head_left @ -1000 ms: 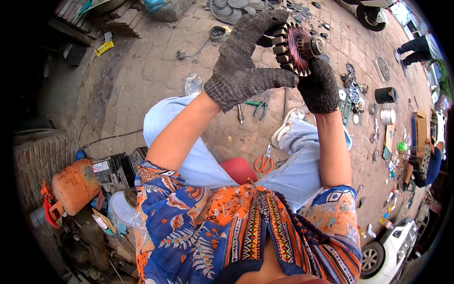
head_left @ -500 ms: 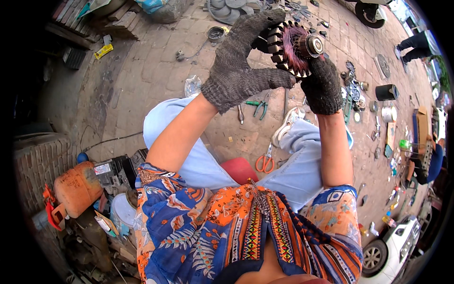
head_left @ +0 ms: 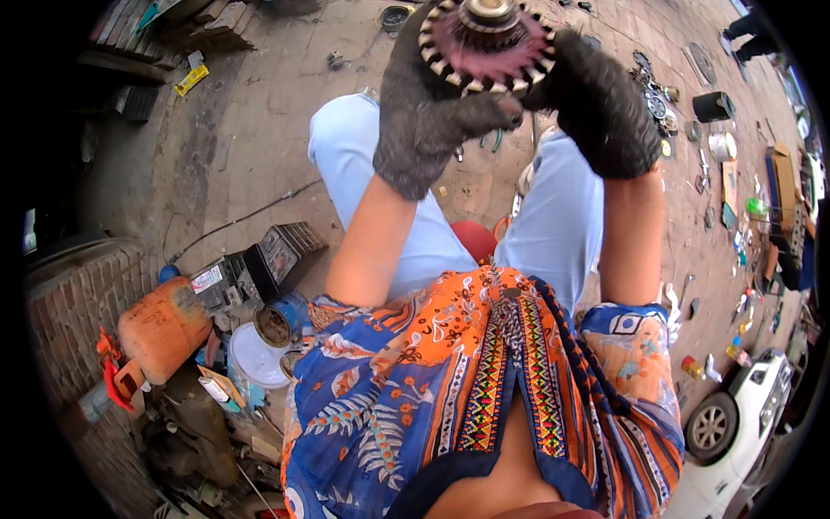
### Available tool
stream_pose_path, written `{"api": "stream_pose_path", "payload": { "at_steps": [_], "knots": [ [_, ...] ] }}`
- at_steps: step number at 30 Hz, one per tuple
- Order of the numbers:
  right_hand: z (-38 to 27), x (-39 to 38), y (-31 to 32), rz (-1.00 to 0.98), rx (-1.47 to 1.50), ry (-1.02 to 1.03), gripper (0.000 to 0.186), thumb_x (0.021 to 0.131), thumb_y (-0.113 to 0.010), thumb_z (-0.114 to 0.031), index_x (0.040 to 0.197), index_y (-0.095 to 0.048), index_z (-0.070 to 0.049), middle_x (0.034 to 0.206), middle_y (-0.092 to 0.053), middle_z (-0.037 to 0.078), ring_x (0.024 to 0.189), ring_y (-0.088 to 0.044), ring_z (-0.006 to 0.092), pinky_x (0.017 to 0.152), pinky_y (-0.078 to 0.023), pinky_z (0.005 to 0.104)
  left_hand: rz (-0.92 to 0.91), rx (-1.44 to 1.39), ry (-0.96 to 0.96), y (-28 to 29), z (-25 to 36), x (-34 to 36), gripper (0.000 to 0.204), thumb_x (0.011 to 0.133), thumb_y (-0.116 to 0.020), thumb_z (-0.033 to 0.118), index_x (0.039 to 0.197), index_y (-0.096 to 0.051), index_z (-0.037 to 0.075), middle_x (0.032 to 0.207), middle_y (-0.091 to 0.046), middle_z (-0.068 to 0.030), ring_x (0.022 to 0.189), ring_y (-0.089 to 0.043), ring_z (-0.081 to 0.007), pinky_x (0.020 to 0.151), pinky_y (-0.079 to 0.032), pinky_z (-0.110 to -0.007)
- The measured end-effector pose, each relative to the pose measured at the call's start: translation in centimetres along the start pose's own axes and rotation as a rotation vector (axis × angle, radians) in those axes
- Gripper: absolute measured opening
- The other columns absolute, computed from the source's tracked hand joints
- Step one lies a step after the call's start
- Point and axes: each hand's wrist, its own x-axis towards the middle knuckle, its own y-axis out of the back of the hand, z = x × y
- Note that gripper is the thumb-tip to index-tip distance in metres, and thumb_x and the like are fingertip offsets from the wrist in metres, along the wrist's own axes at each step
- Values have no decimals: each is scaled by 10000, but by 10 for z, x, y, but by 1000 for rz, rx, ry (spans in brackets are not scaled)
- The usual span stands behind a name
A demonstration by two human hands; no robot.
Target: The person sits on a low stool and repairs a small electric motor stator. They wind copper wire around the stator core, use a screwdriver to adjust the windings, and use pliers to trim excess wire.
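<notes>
A motor armature [head_left: 488, 62] with reddish copper windings, a toothed dark-and-silver rim and a metal shaft end is held up at the top of the view. My left hand [head_left: 422, 130], in a dark knitted glove, grips its left side; the thumb lies below the rim and the fingers are mostly hidden behind. On the right side, my gloved right hand [head_left: 605, 108] is closed at the rim, slightly smeared by motion. Beneath the hands, green-handled pliers [head_left: 491, 141] are partly covered, and orange-handled scissors [head_left: 501, 227] show between my knees.
At left are an orange rusty tank [head_left: 164, 329], a dark battery [head_left: 229, 281] and a white bucket lid [head_left: 258, 355]. Several loose parts lie right, near a black cylinder [head_left: 713, 105]. A white car [head_left: 735, 432] and a person [head_left: 800, 251] are farther right.
The armature has come up and left in view, its shaft end now turned toward the top. Both hands moved with it, and my view has shifted.
</notes>
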Motion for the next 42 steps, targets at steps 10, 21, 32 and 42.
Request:
{"api": "stream_pose_path", "payload": {
  "at_steps": [10, 21, 32, 42],
  "knots": [
    [-48, -85, -61, 46, -514, -90, 604, 590, -532, 110, 1157, -568, -94, 971, -627, 150, 804, -604, 337, 666, -493, 374, -30, 469, -338, -16, 27, -86, 1041, 507, -895, 161, 1341, -292, 7, 1291, -452, -141, 1187, -464, -240, 1003, -392, -363],
    [-86, -122, -55, 338, 666, -540, 357, 814, -630, -150, 1106, -565, 46, 1009, -634, 117, 894, -626, 188, 809, -511, 316, -212, 374, -268, -48, 50, -117, 902, 604, -833, 119, 1350, -332, 43, 1341, -430, -128, 1234, -433, -246, 1022, -355, -364],
    [-76, -129, -33, 451, 1023, -705, 420, 786, -642, -169, 1124, -531, 54, 1059, -611, 171, 939, -633, 264, 835, -526, 367, -331, 323, -89, -54, 44, -99, 932, 619, -828, 228, 1370, -320, 12, 1360, -409, -145, 1268, -385, -257, 1046, -296, -372],
    [-29, -107, -36, 324, 797, -781, 388, 828, -615, -217, 1135, -547, 10, 1033, -631, 135, 925, -634, 223, 803, -529, 356, -379, 167, 94, -26, 9, -57, 1018, 545, -871, 287, 1360, -325, 16, 1320, -424, -215, 1221, -440, -308, 1008, -376, -448]
  ]
}}
